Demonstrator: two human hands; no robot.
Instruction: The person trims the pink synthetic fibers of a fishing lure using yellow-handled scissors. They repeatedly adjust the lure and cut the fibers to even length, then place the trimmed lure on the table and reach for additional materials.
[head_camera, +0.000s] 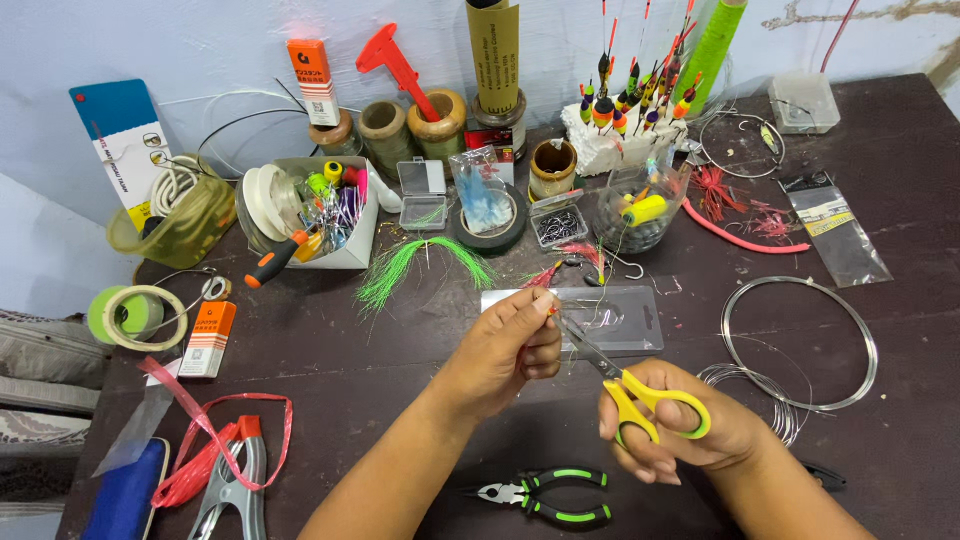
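Two bare hands meet over the middle of a dark table (400, 360). The left hand (508, 345) is curled closed, its thumb and forefinger pinching a tiny orange-red lure piece (549, 311) with fine greenish strands trailing from it; the piece is too small to tell more. The right hand (668, 428) is closed through the loops of a pair of yellow-handled scissors (625, 385), whose blades point up and left, their tips just beside the pinched piece; whether the blades are parted or touching it cannot be told.

Directly behind the hands lies a clear plastic blister tray (640, 312). A tuft of green fibres (400, 268) lies to its left, and a coil of thin wire (800, 345) lies to the right of the right hand. Near the bottom edge, between the forearms, rest green-and-black pliers (545, 495). At the left are a roll of tape (135, 315), a red plastic strip (210, 440) and a metal spring clamp (235, 485). Along the wall stand thread spools (385, 128), a red caliper (400, 65), and a white foam block stuck with fishing floats (625, 100)
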